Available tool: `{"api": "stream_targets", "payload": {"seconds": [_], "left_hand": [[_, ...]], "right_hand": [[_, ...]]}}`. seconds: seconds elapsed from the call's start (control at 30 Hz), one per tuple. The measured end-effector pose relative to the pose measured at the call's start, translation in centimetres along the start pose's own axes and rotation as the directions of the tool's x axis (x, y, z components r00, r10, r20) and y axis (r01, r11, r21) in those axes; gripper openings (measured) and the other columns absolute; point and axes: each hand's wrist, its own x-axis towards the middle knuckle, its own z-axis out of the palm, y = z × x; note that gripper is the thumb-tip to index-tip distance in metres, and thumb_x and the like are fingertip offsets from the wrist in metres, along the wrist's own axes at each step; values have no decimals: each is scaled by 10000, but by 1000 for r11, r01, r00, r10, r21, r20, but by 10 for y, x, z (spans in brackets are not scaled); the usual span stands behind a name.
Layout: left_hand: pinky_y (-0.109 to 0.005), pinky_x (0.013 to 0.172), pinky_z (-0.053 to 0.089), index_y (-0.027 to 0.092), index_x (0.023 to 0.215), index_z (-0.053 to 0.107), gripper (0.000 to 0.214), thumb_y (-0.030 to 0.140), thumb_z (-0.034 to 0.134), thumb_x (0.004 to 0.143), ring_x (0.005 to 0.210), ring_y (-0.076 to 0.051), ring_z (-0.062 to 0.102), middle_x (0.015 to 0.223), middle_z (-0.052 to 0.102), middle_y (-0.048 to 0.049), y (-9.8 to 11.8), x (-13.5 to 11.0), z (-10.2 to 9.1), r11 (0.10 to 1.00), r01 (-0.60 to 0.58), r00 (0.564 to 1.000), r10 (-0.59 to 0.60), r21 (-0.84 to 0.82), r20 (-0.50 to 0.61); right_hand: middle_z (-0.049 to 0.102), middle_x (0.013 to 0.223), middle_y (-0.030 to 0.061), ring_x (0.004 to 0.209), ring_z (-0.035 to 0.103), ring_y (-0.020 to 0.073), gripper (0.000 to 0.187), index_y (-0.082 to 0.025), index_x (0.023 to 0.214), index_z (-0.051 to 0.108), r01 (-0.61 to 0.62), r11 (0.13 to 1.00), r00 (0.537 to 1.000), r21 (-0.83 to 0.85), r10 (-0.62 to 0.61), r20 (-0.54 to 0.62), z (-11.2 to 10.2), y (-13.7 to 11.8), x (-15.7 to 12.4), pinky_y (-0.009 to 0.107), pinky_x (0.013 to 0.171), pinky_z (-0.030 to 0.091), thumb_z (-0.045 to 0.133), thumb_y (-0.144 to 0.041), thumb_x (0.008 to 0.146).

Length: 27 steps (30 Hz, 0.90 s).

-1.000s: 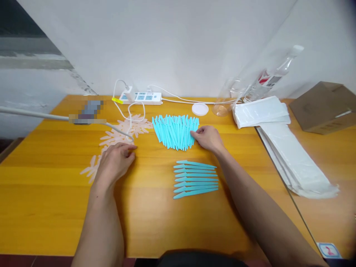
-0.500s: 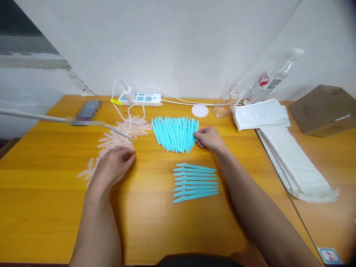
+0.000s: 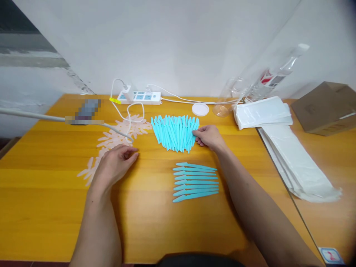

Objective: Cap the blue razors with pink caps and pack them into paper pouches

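A dense pile of slim turquoise plastic sticks (image 3: 174,134), knife-like in outline, lies at the middle of the table. My right hand (image 3: 208,136) is at the pile's right edge, thumb and forefinger pinched on one stick there. Closer to me, several more turquoise sticks (image 3: 196,182) lie side by side in a spaced row, their narrow ends pointing right. My left hand (image 3: 118,159) hovers left of the pile with curved fingers, thumb and forefinger apart and nothing between them. Partly behind it spreads a heap of small pale pink pieces (image 3: 111,139).
At the back are a white power strip (image 3: 143,98) with cables, a round white lid (image 3: 200,109) and a clear container (image 3: 222,109). To the right stand a plastic bottle (image 3: 275,79), white plastic sleeves (image 3: 297,159) and a cardboard box (image 3: 325,107). A blurred phone-like object (image 3: 87,111) lies left.
My left hand has shifted slightly right, its thumb and forefinger a little farther apart. My right hand has moved slightly left at the pile's edge. The row of sticks is unchanged.
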Motion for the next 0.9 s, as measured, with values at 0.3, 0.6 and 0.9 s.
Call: {"api": "stream_targets", "payload": {"seconds": [0.3,0.6,0.9], "left_hand": [[-293,706,524,227,971,741,276,443,621,848,790,-194,686,938,748,-38,-2,1,2,1000,9,1000,-9,-1,-4],[-302,733,525,225,986,736,286,450,616,859,774,-191,683,947,751,-36,4,0,-2,1000,-16,1000,16,-14,1],[-294,752,522,239,1008,717,278,452,599,873,822,-192,677,968,743,-30,3,0,-5,999,-28,998,25,-37,-57]], "right_hand": [[611,486,-4,361,510,68,272,-162,608,604,-7,999,1000,35,7,-6,1,-1,-1,155,331,418,741,-305,794],[595,476,-15,359,485,52,198,-149,605,602,-53,994,998,100,49,37,0,-7,-2,137,322,397,717,-148,767],[582,514,-36,378,472,41,170,-167,643,559,-32,953,999,302,21,43,-8,-5,-4,127,347,378,677,-179,764]]}}
